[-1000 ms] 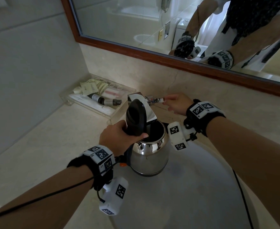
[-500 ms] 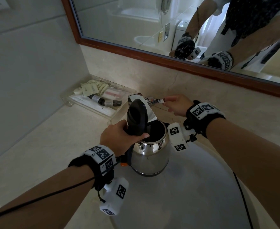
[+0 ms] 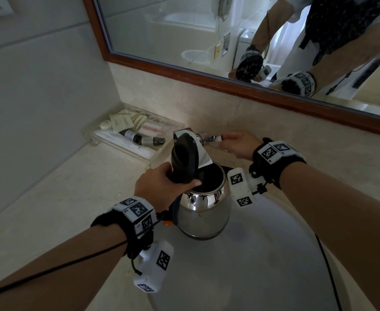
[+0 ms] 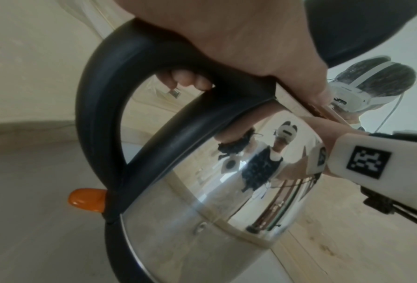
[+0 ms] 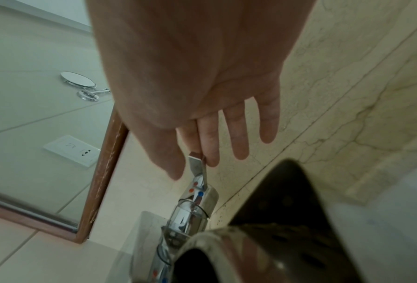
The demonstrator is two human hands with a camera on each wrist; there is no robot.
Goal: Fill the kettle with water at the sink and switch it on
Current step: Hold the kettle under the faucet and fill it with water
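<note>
Beige marble counter runs under a wood-framed mirror, with a clear tray of small toiletries well to the left of the fingers. Nearer, the left hand wraps its fingers around the black handle of the steel kettle, which hangs upright over the grey sink; its lid stands open just above the thumb, and an orange switch sits below the grip. To the right, the right hand reaches with straight, spread fingers, 1 fingertip touching the end of the chrome tap lever. The tap lies just beyond the kettle's mouth.
</note>
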